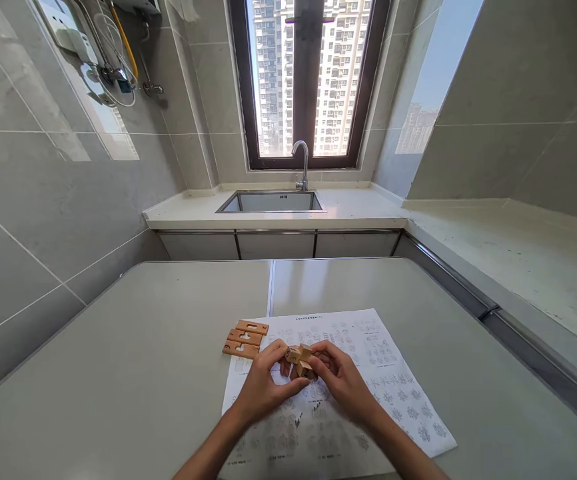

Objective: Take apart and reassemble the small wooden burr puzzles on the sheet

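Observation:
Several small wooden puzzle pieces (300, 360), fitted against one another in a cluster, are held between my two hands above a printed sheet. My left hand (267, 380) grips the cluster from the left, with thumb below and fingers behind. On the other side, my right hand (336, 373) pinches it between thumb and fingers. Dark marks show on some block ends. Beneath lies a large white instruction sheet (388, 373) printed with small grey diagrams. Flat wooden pieces with cut-outs (245, 339) rest in a row at the sheet's upper left corner.
The pale table (118, 373) has a seam running away from me. Beyond it stand a white counter (358, 203) with a sink (271, 202) and a faucet (302, 163) below a window. Another counter (533, 247) runs along the right; a tiled wall borders the left.

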`<state>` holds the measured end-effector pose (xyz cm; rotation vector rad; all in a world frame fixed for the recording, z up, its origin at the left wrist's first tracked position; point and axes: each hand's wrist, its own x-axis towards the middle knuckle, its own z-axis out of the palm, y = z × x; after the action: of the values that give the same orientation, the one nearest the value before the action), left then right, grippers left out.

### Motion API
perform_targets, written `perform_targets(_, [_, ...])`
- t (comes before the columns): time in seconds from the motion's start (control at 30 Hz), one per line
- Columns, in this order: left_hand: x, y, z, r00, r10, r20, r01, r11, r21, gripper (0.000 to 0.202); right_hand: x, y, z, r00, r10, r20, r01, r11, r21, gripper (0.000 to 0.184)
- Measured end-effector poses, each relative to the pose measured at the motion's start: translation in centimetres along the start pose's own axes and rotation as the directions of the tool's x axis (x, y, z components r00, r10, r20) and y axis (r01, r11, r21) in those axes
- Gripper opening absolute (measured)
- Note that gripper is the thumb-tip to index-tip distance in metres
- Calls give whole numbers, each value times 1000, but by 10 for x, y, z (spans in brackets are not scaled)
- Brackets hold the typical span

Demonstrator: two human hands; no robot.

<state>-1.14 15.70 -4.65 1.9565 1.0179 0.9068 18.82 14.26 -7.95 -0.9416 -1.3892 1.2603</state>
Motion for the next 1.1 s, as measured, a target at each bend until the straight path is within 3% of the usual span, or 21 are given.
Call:
perform_targets(0.2, [1,-1,1,1000,4,-29,-3,999,42,28,1,1,1,1000,25,7,-25,1000,20,39])
perform_targets(0.37, [1,4,4,996,2,-92,5,997,78,16,3,1,1,1000,22,1,-22,998,53,38])
perform_targets(0.5, [1,1,3,993,-2,-120,6,999,33,51,5,0,-1,999,19,41,-23,995,99,43])
perform_targets(0.63, [3,-3,1,992,-77,-100,73,997,-39,51,6,3,-4,995,28,91,-38,994,101,45])
perform_targets(0.8, [3,-3,-2,992,-113,-59,111,993,-37,32,5,3,-6,998,48,42,-46,998,-41,40])
perform_targets(1.1, [5,-2,-5,995,-103,13,103,993,-51,19,5,-2,-2,994,86,65,-92,990,105,45])
